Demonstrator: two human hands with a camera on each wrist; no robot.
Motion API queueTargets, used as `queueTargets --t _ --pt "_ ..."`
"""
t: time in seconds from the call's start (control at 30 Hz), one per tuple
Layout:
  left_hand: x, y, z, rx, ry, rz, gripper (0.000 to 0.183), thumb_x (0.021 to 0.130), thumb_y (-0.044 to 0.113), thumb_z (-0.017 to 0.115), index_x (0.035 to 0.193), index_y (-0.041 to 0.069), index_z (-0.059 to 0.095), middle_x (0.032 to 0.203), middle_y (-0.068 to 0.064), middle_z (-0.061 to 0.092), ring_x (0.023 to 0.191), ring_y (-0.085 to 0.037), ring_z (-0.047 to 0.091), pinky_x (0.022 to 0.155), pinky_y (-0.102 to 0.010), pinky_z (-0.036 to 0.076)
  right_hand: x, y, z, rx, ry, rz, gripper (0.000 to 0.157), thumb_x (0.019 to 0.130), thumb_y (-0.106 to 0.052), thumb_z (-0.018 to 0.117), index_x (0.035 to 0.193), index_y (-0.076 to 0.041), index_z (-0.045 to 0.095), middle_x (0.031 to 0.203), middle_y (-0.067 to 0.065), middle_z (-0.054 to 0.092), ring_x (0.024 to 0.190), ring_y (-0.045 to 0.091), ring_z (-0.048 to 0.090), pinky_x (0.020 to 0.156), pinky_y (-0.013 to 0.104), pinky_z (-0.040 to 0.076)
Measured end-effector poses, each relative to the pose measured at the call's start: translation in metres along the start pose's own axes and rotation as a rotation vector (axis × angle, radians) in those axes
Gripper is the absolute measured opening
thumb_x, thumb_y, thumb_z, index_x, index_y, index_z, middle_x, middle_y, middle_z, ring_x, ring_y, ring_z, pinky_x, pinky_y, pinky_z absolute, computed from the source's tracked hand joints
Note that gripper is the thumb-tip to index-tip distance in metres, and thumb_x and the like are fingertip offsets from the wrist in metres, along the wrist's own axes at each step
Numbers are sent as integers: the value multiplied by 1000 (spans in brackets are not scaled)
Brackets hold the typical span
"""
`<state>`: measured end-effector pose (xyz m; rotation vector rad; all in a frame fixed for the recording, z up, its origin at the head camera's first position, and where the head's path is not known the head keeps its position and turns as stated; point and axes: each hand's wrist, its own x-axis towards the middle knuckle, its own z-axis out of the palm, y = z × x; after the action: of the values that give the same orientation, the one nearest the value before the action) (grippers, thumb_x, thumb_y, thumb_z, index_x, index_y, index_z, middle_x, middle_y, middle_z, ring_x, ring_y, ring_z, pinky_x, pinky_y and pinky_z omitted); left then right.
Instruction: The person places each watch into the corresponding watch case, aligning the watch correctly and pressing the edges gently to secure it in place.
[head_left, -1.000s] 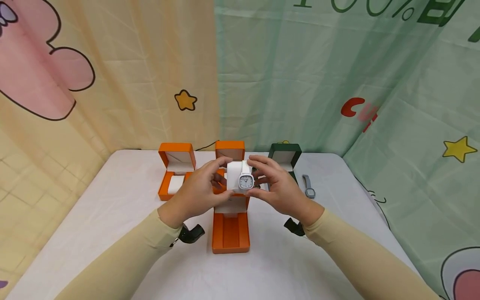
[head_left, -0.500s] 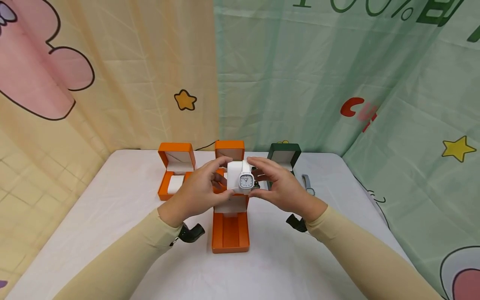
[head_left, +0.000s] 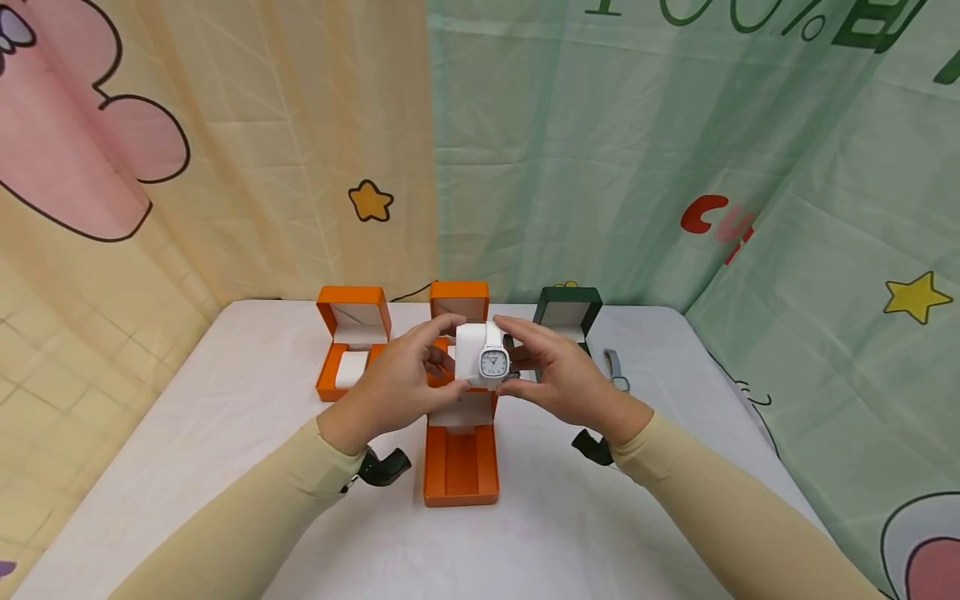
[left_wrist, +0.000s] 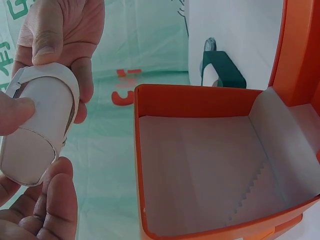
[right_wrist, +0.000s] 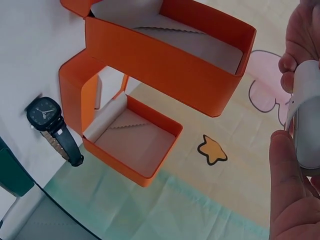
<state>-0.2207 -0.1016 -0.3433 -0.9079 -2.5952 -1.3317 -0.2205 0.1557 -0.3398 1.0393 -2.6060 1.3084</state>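
A white watch (head_left: pixel 493 362) with a square face wraps a white watch cushion (head_left: pixel 469 354), held up above the table. My left hand (head_left: pixel 397 375) grips the cushion's left side between thumb and fingers. On the other side, my right hand (head_left: pixel 562 375) pinches the watch end, index finger at the strap above and thumb below the face. In the left wrist view the strap loops round the cushion (left_wrist: pixel 42 110). Just below the hands stands an orange watch box (head_left: pixel 461 467), lid up, no cushion in its base.
Behind stand another orange box (head_left: pixel 341 371) with a white cushion, a second orange box (head_left: pixel 460 292) partly hidden by the hands, and a green box (head_left: pixel 570 297), all open. A grey watch (head_left: pixel 613 365) lies at right. The right wrist view shows a black watch (right_wrist: pixel 44 112).
The right hand has shifted slightly to the right, and its index finger has dropped a little at the top. The left hand, watch and cushion have barely moved.
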Motion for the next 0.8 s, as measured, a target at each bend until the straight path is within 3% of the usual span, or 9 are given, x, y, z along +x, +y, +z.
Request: queueTargets --t 0.4,0.63,0.8 --pt "0 -4 1 26 -27 13 78 88 12 86 154 7 45 141 -8 60 99 -16 72 89 -32 63 2 5 3 13 -17 -27 88 85 -1 85 161 -5 40 161 12 48 120 29 72 99 35 60" --pt "0 -7 0 50 -73 21 79 87 10 86 154 11 44 137 -7 63 100 -15 71 90 -31 63 1 8 6 10 -42 -43 88 86 -2 84 162 -6 39 161 13 48 118 28 73 97 30 61" --pt "0 -7 0 31 -70 20 80 86 9 87 153 10 45 136 -8 63 98 -14 71 88 -29 63 0 8 7 -3 -33 -37 89 86 -3 84 162 -8 39 160 12 49 117 26 73 97 35 61"
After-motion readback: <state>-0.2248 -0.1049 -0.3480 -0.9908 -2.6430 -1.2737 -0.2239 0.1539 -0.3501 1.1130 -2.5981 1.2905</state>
